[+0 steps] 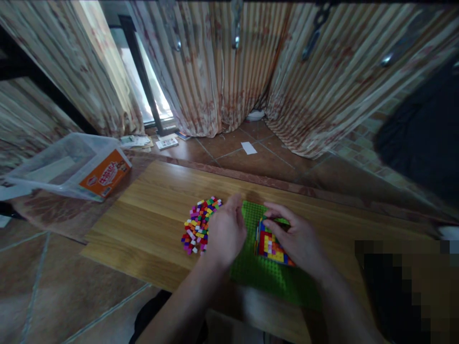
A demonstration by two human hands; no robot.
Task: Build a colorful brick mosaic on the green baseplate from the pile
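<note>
My left hand [227, 234] is closed, with curled fingers, between a pile of small loose toy bricks [197, 224] and the left edge of a green studded baseplate [247, 260]. Whatever it may pinch is hidden. On the baseplate sits a low, multicoloured brick build [270, 246], with red, yellow, orange and blue bricks showing. My right hand [299, 236] reaches over the build's right side, thumb and fingers bent around its far edge. The palm covers part of the build.
The wooden table [143, 220] carries the bricks and baseplate. At the far left stands a clear plastic bin [64, 181] with an orange label. Striped curtains [244, 71] hang beyond a tiled floor [225, 153], where papers lie. A dark shape [423, 129] is at the right.
</note>
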